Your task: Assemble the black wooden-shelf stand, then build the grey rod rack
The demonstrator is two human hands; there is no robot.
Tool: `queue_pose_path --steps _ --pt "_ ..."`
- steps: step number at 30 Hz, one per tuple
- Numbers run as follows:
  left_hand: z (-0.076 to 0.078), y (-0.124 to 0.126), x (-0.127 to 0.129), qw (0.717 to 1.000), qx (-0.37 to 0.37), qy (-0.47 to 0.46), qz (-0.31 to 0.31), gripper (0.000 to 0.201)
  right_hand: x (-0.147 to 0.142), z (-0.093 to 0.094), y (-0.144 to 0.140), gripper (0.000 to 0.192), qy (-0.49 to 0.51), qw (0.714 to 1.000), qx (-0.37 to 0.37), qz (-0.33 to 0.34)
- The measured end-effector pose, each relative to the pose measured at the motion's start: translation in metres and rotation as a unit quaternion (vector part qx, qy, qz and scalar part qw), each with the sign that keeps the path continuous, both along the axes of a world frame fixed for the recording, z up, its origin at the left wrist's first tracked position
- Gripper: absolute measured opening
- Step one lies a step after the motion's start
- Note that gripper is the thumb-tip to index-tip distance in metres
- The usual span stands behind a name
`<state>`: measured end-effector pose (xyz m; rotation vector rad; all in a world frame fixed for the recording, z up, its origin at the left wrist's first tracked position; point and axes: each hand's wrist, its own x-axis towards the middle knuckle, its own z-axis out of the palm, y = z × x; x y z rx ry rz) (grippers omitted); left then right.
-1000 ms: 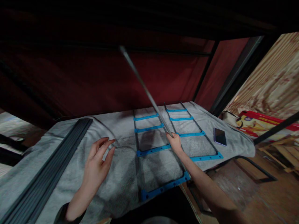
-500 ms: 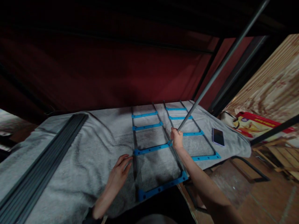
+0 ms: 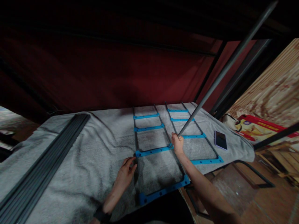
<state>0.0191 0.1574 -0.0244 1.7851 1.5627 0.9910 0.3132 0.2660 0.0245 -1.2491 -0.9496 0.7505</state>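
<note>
My right hand (image 3: 177,144) grips the lower end of a long grey metal rod (image 3: 224,71) that slants up and to the right, out past the top of the view. The hand sits over a ladder-like frame (image 3: 153,151) of dark rails and blue cross pieces lying on a grey cloth (image 3: 88,155). My left hand (image 3: 126,174) rests on the left rail of that frame, fingers curled around it. A second, similar frame (image 3: 193,136) lies just to the right.
A bundle of long dark rods (image 3: 44,168) lies along the cloth's left side. A phone (image 3: 220,140) rests near the right edge of the cloth. Red fabric hangs behind. A metal stand and a red printed board (image 3: 259,129) are at the right.
The rod swung from leaning up-left to leaning up-right in my right hand. My left hand moved right from the open cloth and closed on the frame's left rail.
</note>
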Motion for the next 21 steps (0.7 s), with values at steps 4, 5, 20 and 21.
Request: queue_pose_path --steps 4,5,20,21 --pt "-0.007 0.003 0.009 1.0 -0.011 -0.005 0.017 0.035 -0.002 -0.003 -0.003 0.048 0.01 1.0 0.0 0.008" --pt "-0.008 0.004 0.011 1.0 -0.019 -0.004 0.018 0.036 -0.001 -0.002 -0.003 0.047 0.013 1.0 0.001 0.01" --pt "-0.004 0.024 0.03 0.979 -0.051 0.196 -0.01 0.053 0.006 0.004 -0.001 0.042 0.054 0.997 0.024 0.049" --pt "-0.003 0.025 0.032 0.976 -0.049 0.211 -0.008 0.054 0.007 0.004 -0.001 0.042 0.057 0.997 0.025 0.052"
